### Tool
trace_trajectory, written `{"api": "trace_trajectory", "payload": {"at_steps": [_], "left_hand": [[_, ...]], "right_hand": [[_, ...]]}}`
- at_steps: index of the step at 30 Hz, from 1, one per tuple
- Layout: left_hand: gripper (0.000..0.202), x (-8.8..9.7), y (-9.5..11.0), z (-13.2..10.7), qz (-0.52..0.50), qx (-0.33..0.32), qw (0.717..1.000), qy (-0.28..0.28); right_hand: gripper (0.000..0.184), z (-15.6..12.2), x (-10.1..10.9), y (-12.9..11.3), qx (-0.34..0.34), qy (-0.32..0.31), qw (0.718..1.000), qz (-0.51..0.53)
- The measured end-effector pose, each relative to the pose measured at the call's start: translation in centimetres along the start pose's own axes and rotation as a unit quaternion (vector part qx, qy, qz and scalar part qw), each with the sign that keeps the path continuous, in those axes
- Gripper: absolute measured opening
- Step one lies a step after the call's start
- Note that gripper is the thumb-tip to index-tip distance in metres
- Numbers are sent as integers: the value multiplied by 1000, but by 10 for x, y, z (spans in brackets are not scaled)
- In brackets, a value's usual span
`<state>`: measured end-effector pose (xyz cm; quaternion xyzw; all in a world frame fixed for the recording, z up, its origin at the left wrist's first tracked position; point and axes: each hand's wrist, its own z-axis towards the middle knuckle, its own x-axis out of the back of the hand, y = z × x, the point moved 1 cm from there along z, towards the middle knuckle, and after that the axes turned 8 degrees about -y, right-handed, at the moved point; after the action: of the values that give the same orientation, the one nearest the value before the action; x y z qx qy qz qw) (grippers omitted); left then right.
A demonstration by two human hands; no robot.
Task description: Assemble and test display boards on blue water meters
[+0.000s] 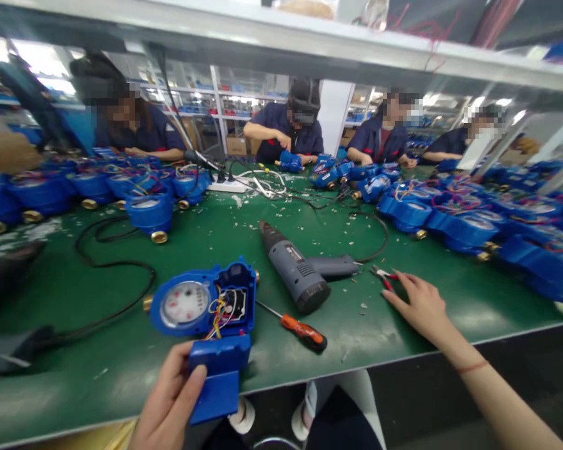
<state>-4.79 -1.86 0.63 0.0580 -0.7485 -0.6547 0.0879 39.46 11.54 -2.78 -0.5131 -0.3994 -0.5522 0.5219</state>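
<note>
My left hand [169, 400] grips a blue plastic cover [216, 390] at the near edge of the bench. That cover joins a blue water meter [201, 306] with a round white dial, brass fitting and exposed coloured wires in an open compartment. My right hand [420, 306] rests on the green bench mat [122, 369], fingers apart and holding nothing. Its fingertips are just right of small red-handled pliers [383, 277]. Between my hands lie a grey heat gun [300, 269] and an orange-handled screwdriver [303, 331].
Rows of blue water meters [464, 228] with brass fittings line both sides of the bench. A black cable [112, 300] curves across the left, and a white power strip [228, 185] sits beyond. Plastic scraps dot the mat. Several co-workers [286, 131] work across the bench.
</note>
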Motion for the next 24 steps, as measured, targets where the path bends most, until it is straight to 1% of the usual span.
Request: {"api": "trace_trajectory", "payload": {"at_steps": [2,3,6,7,9,11,13,14,15,16,17,18,19,20,21,22,24], "left_hand": [[51,-5,7,-4,-46,10,999,-3],[50,-7,9,-5,-66,15,998,-10],[45,-9,8,-5,-120,23,992,-30],[44,-9,8,-5,-132,22,991,-32],[43,-9,7,-5,-139,20,990,-30],[42,-10,7,-5,-138,26,990,-27],[41,-10,7,-6,-130,26,991,-21],[40,-10,8,-6,-126,22,992,-16],[39,-10,8,-6,-122,16,992,-11],[38,-10,8,-7,-119,12,993,-5],[37,-9,9,-7,-114,13,993,0],[38,-9,10,-8,-109,18,994,2],[39,-8,12,-8,-105,25,994,0],[41,-8,14,-9,-101,31,994,-2],[43,-7,17,-9,-98,35,995,0],[46,-7,20,-10,-97,38,995,6],[49,-7,26,-11,-95,39,994,30]], "right_hand": [[66,5,0,0,-16,6,1000,-3],[64,7,1,0,-11,4,1000,-4],[48,11,8,1,33,-2,999,2],[45,11,12,2,45,-1,999,10],[45,5,22,3,52,7,998,40],[46,-10,34,-1,32,19,995,88],[45,-35,48,-14,-3,26,987,158],[43,-51,55,-25,-11,23,979,204],[39,-68,62,-38,-10,33,958,284],[37,-84,68,-54,22,49,943,327],[35,-98,72,-72,80,51,940,328],[32,-110,76,-91,163,58,936,307],[29,-120,79,-109,241,68,924,290],[30,-126,80,-126,313,77,907,271],[34,-128,80,-140,360,84,894,254],[39,-129,79,-152,388,86,886,240],[45,-124,77,-169,412,83,881,217]]}}
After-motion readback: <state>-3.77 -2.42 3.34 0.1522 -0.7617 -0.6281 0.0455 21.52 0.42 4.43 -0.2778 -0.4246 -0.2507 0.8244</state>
